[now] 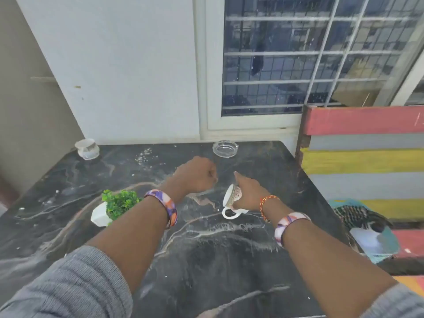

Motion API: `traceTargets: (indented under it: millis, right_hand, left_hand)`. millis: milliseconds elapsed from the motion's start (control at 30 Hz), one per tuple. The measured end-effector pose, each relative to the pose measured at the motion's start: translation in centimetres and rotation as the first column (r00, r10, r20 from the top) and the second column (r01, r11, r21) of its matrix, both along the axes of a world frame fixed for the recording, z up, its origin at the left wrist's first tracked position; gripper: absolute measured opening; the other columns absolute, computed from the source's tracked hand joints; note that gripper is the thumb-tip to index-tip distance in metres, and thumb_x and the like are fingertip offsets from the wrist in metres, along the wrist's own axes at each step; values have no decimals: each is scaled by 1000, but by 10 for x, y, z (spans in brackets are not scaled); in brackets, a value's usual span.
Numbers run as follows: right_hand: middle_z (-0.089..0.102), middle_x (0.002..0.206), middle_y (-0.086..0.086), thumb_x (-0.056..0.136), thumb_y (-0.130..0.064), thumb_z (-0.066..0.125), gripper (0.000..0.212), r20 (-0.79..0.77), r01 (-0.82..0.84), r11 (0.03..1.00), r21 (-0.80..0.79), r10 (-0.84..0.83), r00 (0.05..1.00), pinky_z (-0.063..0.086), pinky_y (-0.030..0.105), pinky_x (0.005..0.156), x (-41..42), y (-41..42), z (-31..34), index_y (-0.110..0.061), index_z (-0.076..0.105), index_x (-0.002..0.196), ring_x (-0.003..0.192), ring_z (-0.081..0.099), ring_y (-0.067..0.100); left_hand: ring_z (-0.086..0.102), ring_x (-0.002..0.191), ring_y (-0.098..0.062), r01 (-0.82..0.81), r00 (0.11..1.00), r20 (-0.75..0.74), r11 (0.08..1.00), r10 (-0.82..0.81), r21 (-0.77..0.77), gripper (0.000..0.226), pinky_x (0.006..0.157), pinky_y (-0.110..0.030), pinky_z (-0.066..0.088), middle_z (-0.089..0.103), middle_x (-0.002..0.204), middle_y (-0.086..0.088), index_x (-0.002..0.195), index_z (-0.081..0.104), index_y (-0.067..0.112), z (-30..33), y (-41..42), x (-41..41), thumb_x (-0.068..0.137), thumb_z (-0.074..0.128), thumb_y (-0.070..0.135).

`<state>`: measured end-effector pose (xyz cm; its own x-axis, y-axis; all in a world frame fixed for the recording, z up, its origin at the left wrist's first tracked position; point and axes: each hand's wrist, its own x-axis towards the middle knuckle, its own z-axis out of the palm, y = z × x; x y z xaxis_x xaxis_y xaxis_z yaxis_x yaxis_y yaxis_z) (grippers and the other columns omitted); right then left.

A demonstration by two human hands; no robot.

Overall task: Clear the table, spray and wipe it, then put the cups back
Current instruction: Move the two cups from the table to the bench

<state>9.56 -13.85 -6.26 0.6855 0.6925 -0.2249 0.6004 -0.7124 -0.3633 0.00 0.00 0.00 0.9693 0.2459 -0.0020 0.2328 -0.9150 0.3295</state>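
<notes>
The table point(68, 180) looks like glossy black marble, dusty and veined. At twelve o'clock sits a clear glass ashtray point(225, 148). The cup point(231, 199) looks glazed ceramic.

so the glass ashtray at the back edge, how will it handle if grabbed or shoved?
The glass ashtray looks thick-walled and clear, so probably heavy for its size and slick to grip. It sits low and wide on the dark stone table, so it should slide rather than tip. Being glass near the far edge, a hard shove risks a breaking fall.
</notes>
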Motion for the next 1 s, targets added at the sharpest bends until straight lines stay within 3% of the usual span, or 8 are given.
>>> traceTargets:
  millis: [133,267,433,533,700,833,933,1000]
  right_hand:
    - [34,144,16,71,-30,76,104,-8,16,1000,0,-16,1000,39,48,104,-3,-4,-18,-18,6,148,133,34,36]
    - [35,139,14,73,-31,73,79,65,45,997,59,-49,997,44,44,96,-2,-7,-24,-11,30,136,128,35,35]
    - [43,128,12,64,-32,78,73,-71,72,966,250,-55,996,44,41,97,-8,15,-24,-11,40,123,122,41,31]
    - [45,124,11,60,-31,81,75,-110,55,912,407,-10,994,42,34,97,-13,55,-16,-9,43,120,117,44,26]
    - [46,107,1,55,-21,85,66,-166,90,809,581,9,986,39,22,76,-20,148,0,-13,44,106,100,48,16]
    - [48,107,3,52,-17,86,66,-215,165,739,653,-28,976,40,22,77,-24,231,1,-20,39,99,100,51,19]
    - [47,102,-1,52,-14,86,65,-220,191,705,683,-51,974,36,9,66,-26,281,-4,-19,40,98,92,50,14]
    - [47,101,-2,53,-14,86,65,-233,204,696,688,-55,971,37,3,63,-27,303,-9,-20,40,98,90,49,11]
  left_hand:
    - [64,99,-29,-55,997,-51,998,55,-2,24,88,-39,53,71,102,-8,92,70,16,-14,-8,4,80,50,18]
    - [65,98,-29,-109,993,-46,994,108,-3,23,88,-40,53,72,101,-10,94,70,12,-26,-6,1,81,51,18]
    - [64,97,-28,-237,971,-33,971,236,-22,19,89,-42,52,71,102,-9,93,70,13,-29,27,-19,83,54,21]
    - [62,99,-28,-319,948,-14,948,319,-4,20,89,-41,52,71,102,-8,91,70,12,-22,71,-34,82,55,21]
    - [63,93,-28,-417,906,77,909,415,14,20,84,-37,53,71,95,-11,85,69,7,-12,175,-50,80,54,19]
    - [54,115,-32,-511,858,69,860,508,19,31,98,-42,45,62,119,-13,109,63,10,-19,269,-51,84,54,25]
    - [49,115,-39,-592,804,102,805,586,44,39,95,-47,45,56,116,-20,108,58,4,-33,337,-50,81,55,32]
    - [42,119,-42,-680,732,85,731,676,57,46,96,-47,42,49,122,-23,118,52,7,-44,373,-47,81,56,35]
